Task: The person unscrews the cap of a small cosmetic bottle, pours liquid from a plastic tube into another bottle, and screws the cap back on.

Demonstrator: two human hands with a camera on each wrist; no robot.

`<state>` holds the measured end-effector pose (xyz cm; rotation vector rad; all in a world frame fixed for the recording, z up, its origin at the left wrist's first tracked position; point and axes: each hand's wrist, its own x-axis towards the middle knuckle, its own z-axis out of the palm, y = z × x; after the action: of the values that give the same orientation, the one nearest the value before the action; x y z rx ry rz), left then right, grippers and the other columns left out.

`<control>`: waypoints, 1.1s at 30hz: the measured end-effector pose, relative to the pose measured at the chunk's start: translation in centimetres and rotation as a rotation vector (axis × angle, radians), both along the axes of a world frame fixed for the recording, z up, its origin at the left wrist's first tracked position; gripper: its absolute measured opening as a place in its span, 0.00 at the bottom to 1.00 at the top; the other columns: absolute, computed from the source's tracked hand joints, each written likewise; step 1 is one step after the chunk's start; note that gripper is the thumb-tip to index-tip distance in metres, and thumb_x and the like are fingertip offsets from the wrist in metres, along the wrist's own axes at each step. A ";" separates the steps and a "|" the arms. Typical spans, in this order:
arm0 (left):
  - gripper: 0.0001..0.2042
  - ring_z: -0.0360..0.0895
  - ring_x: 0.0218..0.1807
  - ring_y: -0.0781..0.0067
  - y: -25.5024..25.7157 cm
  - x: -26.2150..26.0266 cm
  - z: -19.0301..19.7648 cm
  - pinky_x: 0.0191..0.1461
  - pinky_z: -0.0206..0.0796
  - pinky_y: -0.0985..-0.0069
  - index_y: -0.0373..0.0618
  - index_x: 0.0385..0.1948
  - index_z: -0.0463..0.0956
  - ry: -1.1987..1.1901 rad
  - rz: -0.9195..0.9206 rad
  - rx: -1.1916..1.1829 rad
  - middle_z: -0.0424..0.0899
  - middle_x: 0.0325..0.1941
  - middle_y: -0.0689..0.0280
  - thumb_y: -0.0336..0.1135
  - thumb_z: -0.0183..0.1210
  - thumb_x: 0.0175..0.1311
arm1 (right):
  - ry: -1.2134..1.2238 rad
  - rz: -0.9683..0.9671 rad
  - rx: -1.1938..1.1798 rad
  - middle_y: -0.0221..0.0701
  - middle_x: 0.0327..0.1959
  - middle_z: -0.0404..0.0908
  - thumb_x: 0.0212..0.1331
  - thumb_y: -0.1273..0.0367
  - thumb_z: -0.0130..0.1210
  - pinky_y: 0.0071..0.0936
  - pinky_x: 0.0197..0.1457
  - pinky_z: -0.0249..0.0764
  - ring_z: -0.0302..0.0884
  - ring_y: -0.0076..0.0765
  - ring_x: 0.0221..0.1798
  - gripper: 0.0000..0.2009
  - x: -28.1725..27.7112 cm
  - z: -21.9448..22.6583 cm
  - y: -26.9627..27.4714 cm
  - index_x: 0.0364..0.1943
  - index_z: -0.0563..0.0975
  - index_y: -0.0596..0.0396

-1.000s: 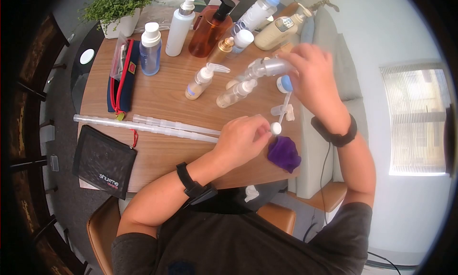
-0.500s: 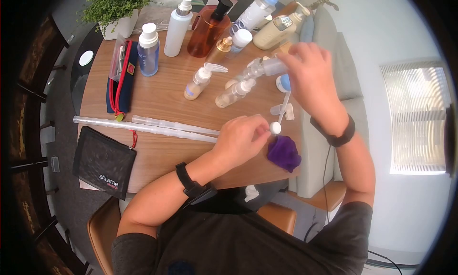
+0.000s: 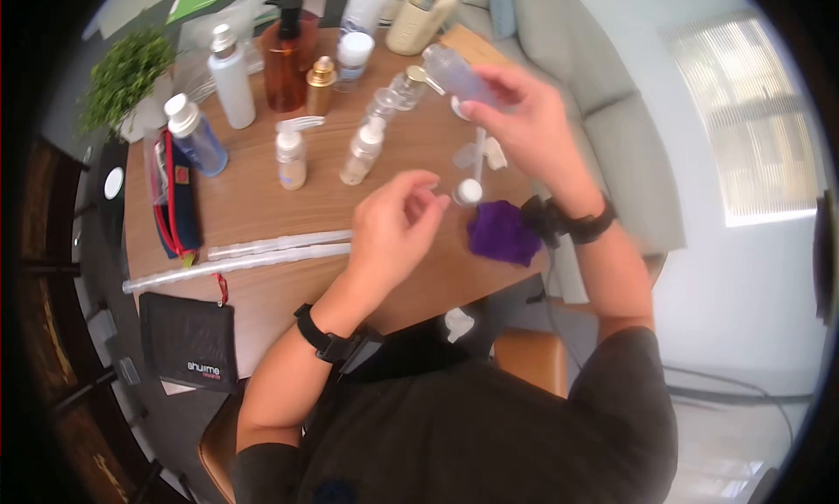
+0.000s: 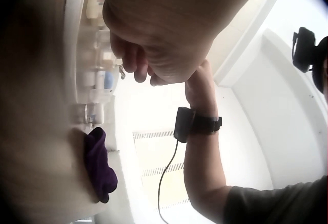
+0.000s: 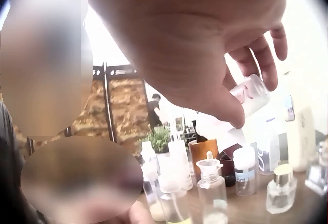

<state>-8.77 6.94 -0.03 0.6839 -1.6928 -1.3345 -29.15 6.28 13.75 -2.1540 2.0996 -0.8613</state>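
My right hand (image 3: 531, 128) grips a small frosted clear bottle (image 3: 463, 77) between thumb and fingers, tilted above the table. Below it and to its left stand a clear bottle with a funnel (image 5: 210, 165) in its neck and a small glass bottle with a gold cap (image 5: 282, 170). Loosely curled and holding nothing, my left hand (image 3: 395, 229) hovers over the near part of the table. A white pump cap (image 3: 469, 191) with a clear tube lies just right of its fingertips, beside a crumpled purple cloth (image 3: 504, 233).
Several pump bottles, including an amber one (image 3: 287, 67) and a blue one (image 3: 197, 135), line the far side. Two long clear tubes (image 3: 236, 264), a navy pouch (image 3: 181, 194) and a black mesh pouch (image 3: 188, 340) lie at left. A grey sofa (image 3: 612, 145) borders the right edge.
My right hand has drawn the frosted bottle back from over the funnel and tipped it more upright. My left fingers have parted from the white pump cap. The head view has turned.
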 end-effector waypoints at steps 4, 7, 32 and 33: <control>0.20 0.78 0.35 0.81 -0.1 -0.1 -0.3 0.39 0.73 0.76 0.41 0.61 0.83 0.122 0.005 0.165 0.90 0.45 0.68 0.30 0.75 0.69 | -0.939 -0.111 0.199 0.30 0.59 0.90 0.71 0.73 0.72 0.25 0.58 0.85 0.87 0.20 0.54 0.21 2.1 -3.2 4.9 0.65 0.83 0.64; 0.25 0.77 0.50 0.79 0.1 0.2 -0.2 0.52 0.71 0.78 0.43 0.66 0.81 0.226 -0.009 0.178 0.86 0.58 0.69 0.30 0.75 0.68 | -1.162 -0.040 0.144 0.30 0.57 0.91 0.71 0.75 0.71 0.26 0.61 0.85 0.88 0.22 0.54 0.22 3.9 -6.7 7.3 0.67 0.82 0.63; 0.28 0.80 0.67 0.57 -0.4 1.1 0.0 0.70 0.75 0.61 0.42 0.60 0.83 0.097 0.106 -0.515 0.79 0.66 0.53 0.21 0.81 0.53 | -0.023 0.028 -0.133 0.37 0.44 0.84 0.56 0.72 0.76 0.47 0.59 0.77 0.81 0.51 0.53 0.19 0.4 -9.3 7.6 0.52 0.86 0.57; 0.28 0.80 0.67 0.57 -0.3 1.1 -0.1 0.70 0.75 0.61 0.42 0.59 0.83 0.108 0.104 -0.480 0.79 0.66 0.54 0.21 0.81 0.53 | -0.023 0.028 -0.135 0.37 0.44 0.84 0.56 0.72 0.76 0.47 0.59 0.77 0.81 0.51 0.53 0.19 0.3 -9.4 7.3 0.52 0.86 0.57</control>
<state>-7.70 6.65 -0.17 0.4037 -1.7722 -0.8293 -28.86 13.57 4.36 -2.2185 2.0519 -1.0485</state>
